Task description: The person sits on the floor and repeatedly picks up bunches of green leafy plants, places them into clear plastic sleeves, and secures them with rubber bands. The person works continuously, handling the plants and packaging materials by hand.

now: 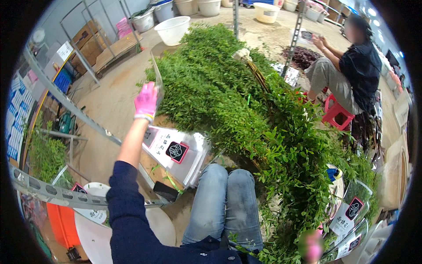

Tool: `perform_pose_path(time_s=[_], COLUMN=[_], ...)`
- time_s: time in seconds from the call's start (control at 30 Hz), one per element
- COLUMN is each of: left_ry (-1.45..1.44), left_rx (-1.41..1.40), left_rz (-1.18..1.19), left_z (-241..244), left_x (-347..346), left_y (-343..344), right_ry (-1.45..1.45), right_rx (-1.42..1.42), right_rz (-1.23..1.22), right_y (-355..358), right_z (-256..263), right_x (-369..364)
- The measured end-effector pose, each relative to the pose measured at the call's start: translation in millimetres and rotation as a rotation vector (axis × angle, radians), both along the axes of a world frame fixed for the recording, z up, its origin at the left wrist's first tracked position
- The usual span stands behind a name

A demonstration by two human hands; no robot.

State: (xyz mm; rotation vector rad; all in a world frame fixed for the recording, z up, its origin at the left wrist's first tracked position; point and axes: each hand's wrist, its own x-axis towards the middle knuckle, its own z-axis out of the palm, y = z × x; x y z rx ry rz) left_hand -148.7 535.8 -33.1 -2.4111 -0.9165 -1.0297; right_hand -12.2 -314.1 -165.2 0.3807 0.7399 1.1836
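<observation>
My left hand [145, 100], in a pink glove with a white cuff, is stretched forward. It holds a clear plastic sleeve [158, 74], seen nearly edge-on beside the foliage. Below that arm lies a stack of printed clear sleeves [179, 155] on a cardboard-coloured surface. My right hand [311, 246], also in pink, is at the lower right, blurred, close to leafy green branches [290, 165] and sleeved bunches [351, 214]. Its grip cannot be made out. A large heap of cut green branches [211, 72] spreads before my knees. A bundle of stems [258, 74] has its ends wrapped in white.
Metal rack posts [293, 41] and a slotted rail [62, 194] frame the space. A person [356, 66] sits on a red stool [338, 112] at the right, holding a sleeve. A white basin [173, 30] and several tubs stand behind. A wooden platform [115, 52] is at the left.
</observation>
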Motion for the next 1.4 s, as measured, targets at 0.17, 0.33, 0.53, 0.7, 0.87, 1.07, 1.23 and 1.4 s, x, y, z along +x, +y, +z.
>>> perform_pose_path(time_s=[0.17,0.33,0.53,0.7,0.87,1.07,1.23,1.4], left_ry=[0.166,0.343,0.565,0.387,0.11,-0.033,-0.156,-0.082], left_rx=[0.245,0.472,0.21,-0.417,-0.74,-0.783,-0.833,-0.654], left_rz=[-0.282,-0.475,-0.575,-0.325,-0.214,-0.15,-0.13,-0.404], left_z=[98.8,76.7,-33.1,-89.2,-111.5,-126.2,-122.7,-122.8], left_x=[107.5,191.7,242.7,265.8,286.9,283.8,283.4,270.0], left_y=[-40.7,-95.0,-149.8,-171.1,-165.2,-150.7,-145.5,-144.4], right_ry=[-0.138,-0.177,-0.154,-0.104,-0.073,-0.047,-0.029,-0.021], right_rx=[-0.193,-0.277,-0.333,-0.364,-0.393,-0.393,-0.389,-0.347], right_rz=[-0.074,-0.12,-0.154,-0.162,-0.166,-0.162,-0.151,-0.116], right_y=[-18.6,-36.4,-53.9,-60.4,-60.7,-54.9,-59.7,-55.3], right_z=[-18.5,-22.0,-22.5,-16.9,-8.7,-6.9,-10.6,-17.5], right_x=[-9.7,-21.5,-45.6,-64.3,-77.0,-86.4,-98.2,-98.1])
